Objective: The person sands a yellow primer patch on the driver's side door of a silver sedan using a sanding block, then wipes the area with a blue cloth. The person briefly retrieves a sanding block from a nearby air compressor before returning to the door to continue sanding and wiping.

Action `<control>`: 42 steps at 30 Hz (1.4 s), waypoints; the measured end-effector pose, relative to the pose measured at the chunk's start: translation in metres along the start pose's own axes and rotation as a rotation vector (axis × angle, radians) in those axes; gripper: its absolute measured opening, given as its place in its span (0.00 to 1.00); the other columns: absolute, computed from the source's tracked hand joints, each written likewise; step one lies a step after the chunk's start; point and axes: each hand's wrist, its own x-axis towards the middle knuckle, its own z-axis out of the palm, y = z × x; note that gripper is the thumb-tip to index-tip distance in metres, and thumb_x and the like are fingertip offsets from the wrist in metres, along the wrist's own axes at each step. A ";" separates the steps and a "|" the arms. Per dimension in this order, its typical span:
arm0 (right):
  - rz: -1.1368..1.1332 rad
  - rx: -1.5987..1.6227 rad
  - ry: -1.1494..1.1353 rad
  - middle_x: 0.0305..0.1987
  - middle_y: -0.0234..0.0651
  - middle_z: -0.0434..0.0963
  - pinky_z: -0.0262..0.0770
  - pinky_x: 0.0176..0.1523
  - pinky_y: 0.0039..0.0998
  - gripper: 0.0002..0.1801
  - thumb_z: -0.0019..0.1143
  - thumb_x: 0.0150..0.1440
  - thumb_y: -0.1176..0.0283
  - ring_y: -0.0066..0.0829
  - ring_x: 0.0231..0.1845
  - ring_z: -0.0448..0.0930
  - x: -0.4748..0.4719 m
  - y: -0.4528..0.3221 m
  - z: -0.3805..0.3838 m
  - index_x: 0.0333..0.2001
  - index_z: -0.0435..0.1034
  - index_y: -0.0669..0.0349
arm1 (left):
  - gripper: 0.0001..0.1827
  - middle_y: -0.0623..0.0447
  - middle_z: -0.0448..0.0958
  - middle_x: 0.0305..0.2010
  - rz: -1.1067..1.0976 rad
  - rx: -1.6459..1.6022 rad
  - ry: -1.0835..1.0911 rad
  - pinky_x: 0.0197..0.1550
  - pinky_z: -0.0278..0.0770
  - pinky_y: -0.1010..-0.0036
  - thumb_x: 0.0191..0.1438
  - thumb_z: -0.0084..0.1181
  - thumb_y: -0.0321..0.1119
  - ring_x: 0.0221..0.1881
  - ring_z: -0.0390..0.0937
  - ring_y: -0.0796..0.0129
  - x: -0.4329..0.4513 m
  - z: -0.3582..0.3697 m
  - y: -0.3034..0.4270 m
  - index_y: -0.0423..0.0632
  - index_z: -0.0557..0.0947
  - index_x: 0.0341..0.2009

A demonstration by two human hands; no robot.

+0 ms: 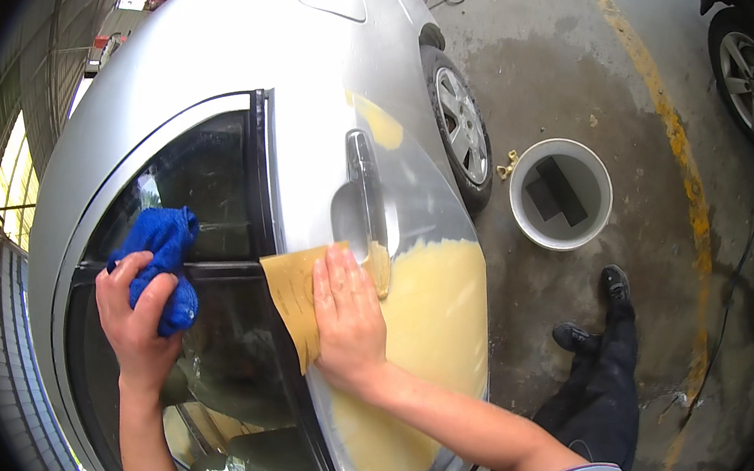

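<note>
My left hand (138, 320) is closed around a blue cloth (165, 246) in front of the dark side window (214, 168) of a silver car (318, 82). My right hand (350, 320) presses flat, fingers stretched out, on a tan sheet of sandpaper (290, 295) against the car door. One corner of the sheet reaches over the window's black trim. Just beside my fingertips is the dark door handle (365, 185), its near end smeared with yellow. Pale yellow body filler (439, 305) covers much of the door below the handle, and my forearm hides part of it. A smaller filler patch (379, 123) lies past the handle.
On the wet concrete floor stands a white bucket (511, 205) of water with dark blocks inside. A small yellowish piece (507, 166) lies beside it. The car's wheel (462, 127), a yellow floor line (692, 195), a dark cable (734, 283) and another car's wheel (750, 83) are around.
</note>
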 end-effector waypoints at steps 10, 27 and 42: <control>-0.043 -0.082 -0.187 0.85 0.66 0.52 0.46 0.86 0.58 0.41 0.45 0.63 0.74 0.61 0.87 0.51 -0.047 -0.011 -0.008 0.79 0.51 0.80 | 0.27 0.46 0.79 0.57 0.000 -0.002 -0.005 0.61 0.75 0.49 0.35 0.75 0.19 0.55 0.77 0.42 0.000 -0.001 0.002 0.53 0.86 0.44; -0.165 -0.165 -0.137 0.85 0.59 0.55 0.47 0.83 0.61 0.48 0.58 0.57 0.73 0.57 0.87 0.54 0.059 0.010 -0.002 0.80 0.52 0.74 | 0.25 0.49 0.80 0.58 0.019 0.016 0.039 0.58 0.76 0.51 0.38 0.75 0.21 0.55 0.78 0.45 0.006 0.004 0.005 0.55 0.86 0.44; -0.178 -0.183 -0.223 0.87 0.54 0.53 0.45 0.84 0.63 0.45 0.55 0.65 0.61 0.53 0.89 0.52 0.020 0.001 0.002 0.80 0.53 0.71 | 0.24 0.51 0.80 0.57 0.007 0.009 0.053 0.53 0.74 0.53 0.37 0.73 0.21 0.52 0.77 0.46 0.001 0.002 0.003 0.57 0.86 0.42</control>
